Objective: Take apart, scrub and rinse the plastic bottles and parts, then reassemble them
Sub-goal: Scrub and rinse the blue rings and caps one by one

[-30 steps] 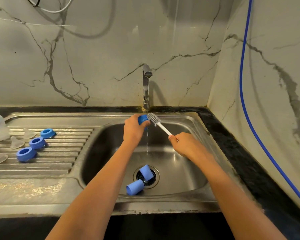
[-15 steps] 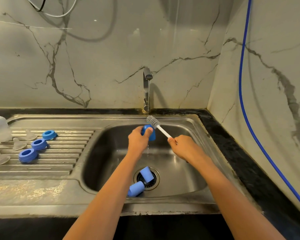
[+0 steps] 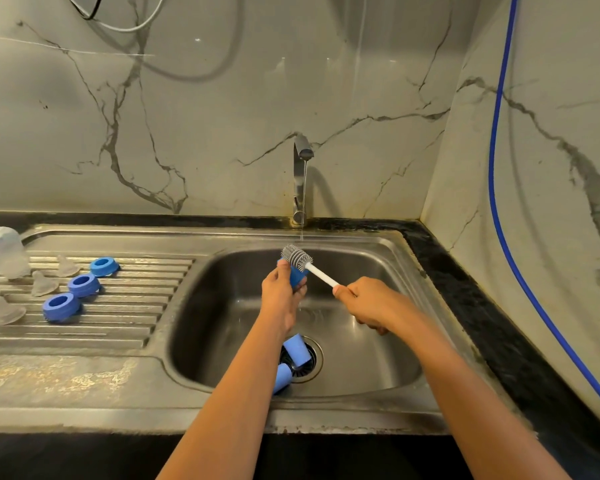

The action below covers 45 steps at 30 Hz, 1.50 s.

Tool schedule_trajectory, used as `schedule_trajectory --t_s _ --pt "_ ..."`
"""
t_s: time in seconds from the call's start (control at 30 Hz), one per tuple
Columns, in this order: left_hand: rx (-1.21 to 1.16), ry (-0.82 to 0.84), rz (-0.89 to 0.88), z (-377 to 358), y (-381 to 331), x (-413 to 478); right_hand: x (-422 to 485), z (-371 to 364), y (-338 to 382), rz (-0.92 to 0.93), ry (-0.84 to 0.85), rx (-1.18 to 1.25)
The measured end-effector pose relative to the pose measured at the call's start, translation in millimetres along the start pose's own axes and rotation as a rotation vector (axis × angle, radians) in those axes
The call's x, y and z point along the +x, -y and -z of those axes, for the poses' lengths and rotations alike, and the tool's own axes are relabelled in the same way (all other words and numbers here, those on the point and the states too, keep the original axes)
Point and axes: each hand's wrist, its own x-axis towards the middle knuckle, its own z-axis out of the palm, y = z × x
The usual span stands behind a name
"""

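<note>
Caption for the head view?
Left hand holds a blue cap over the sink while right hand holds a bottle brush to it.

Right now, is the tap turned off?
No, a thin stream of water falls from the tap into the sink.

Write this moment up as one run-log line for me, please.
left hand: grips blue cap | right hand: holds brush at cap's top | tap: running | step: scrub

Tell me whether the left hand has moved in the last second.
Yes. The left hand, gripping the blue cap, has come down from the tap and the sink rim behind it, toward the drain.
</note>
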Motion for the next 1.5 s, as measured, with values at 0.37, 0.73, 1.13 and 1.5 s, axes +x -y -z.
schedule_trajectory --t_s 0.37,0.73,1.13,1.5 --pt "-0.054 0.140 0.148 -6.0 -0.5 -6.6 11.2 -6.3 -2.4 0.006 -0.142 -0.075" --pt "-0.221 0.068 0.222 -4.4 -1.9 0.9 8.7 -20.8 3.6 0.059 -0.136 -0.101" --pt "-0.315 0.002 0.177 2.3 2.8 10.5 2.4 -7.0 0.5 -0.047 0.035 -0.042" --pt "-0.283 0.137 0.141 0.3 1.7 6.6 9.7 -7.5 -0.5 -0.021 -0.035 -0.011"
